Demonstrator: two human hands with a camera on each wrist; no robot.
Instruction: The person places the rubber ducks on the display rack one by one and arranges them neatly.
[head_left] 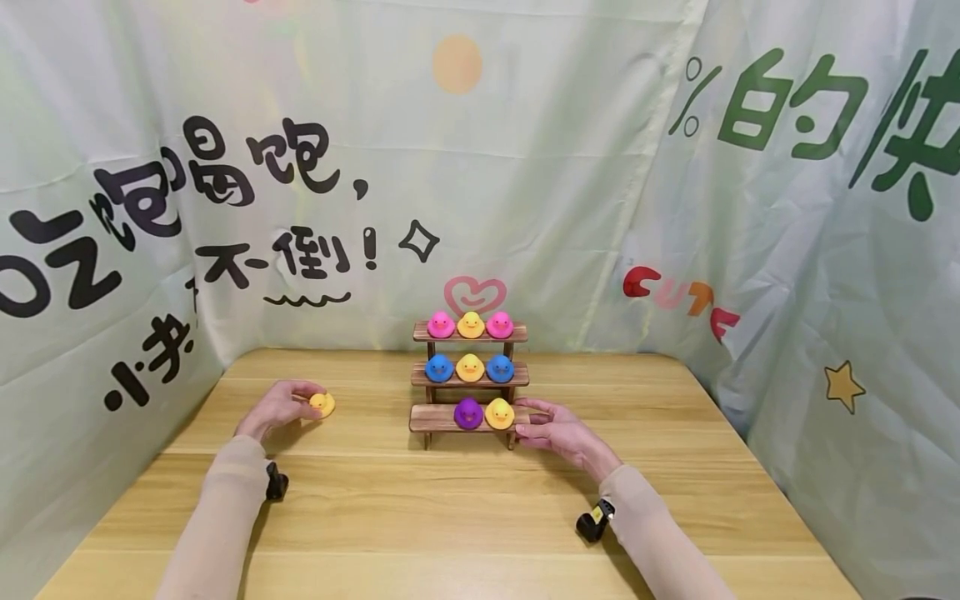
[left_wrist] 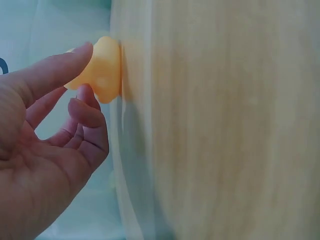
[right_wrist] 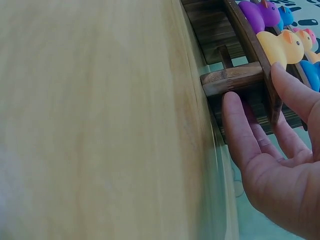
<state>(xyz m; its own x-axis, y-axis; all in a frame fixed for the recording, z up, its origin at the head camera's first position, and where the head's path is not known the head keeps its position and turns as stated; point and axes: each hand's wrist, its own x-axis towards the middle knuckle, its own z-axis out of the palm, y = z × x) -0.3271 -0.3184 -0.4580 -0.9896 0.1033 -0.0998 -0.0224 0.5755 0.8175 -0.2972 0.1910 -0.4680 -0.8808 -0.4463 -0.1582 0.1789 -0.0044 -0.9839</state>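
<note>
My left hand (head_left: 281,407) pinches a small yellow rubber duck (head_left: 322,406) between thumb and fingers, at or just above the tabletop on the left. The left wrist view shows the duck (left_wrist: 106,70) side-on, its flat base towards the wood. At the right end of a three-tier wooden display stand (head_left: 431,419), my right hand (head_left: 558,433) holds the lowest tier, thumb close to the yellow duck (head_left: 499,414) there. A purple duck (head_left: 468,413) sits beside that one; the tier's left part is bare. In the right wrist view, fingers (right_wrist: 240,130) reach around the stand's end.
The middle tier carries a blue duck (head_left: 438,367), a yellow one and another blue. On top, a yellow duck (head_left: 470,325) sits between two pink ones. Behind the wooden table (head_left: 450,517) hangs a printed cloth (head_left: 525,167). Each wrist wears a small black camera (head_left: 595,522).
</note>
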